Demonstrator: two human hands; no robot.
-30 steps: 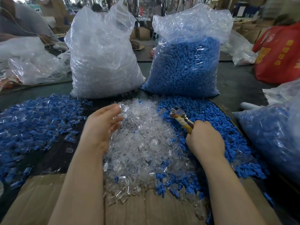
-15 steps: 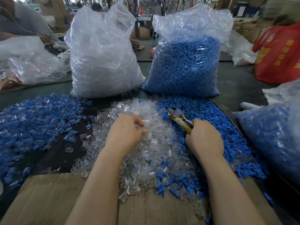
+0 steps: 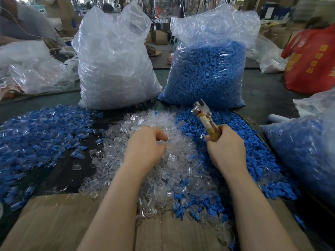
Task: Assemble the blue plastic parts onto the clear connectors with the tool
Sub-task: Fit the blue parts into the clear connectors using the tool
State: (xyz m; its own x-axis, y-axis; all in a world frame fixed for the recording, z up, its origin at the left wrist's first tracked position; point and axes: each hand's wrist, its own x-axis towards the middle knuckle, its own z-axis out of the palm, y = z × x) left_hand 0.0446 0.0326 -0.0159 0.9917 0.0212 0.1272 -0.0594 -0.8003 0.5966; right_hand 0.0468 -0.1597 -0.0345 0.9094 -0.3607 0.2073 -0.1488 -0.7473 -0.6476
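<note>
Two tall stuffed bags, a clear bag (image 3: 116, 69) and a blue-filled bag (image 3: 208, 73), wall off the far side of the counter (image 3: 268, 98), nearly touching. Loose piles cover the middle. A bare dark strip (image 3: 59, 171) lies left of the clear connectors (image 3: 145, 178); flat cardboard (image 3: 59, 220) lies open nearest the person.

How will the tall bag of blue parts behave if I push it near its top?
The bag of blue parts would probably feel heavy: it is packed full. Its empty, crinkled top would likely just fold. The wide base on the table suggests it will not tip easily.

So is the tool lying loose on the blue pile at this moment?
No, the right hand grips the tool by its wrapped handles, its metal head raised above the blue parts.
</note>
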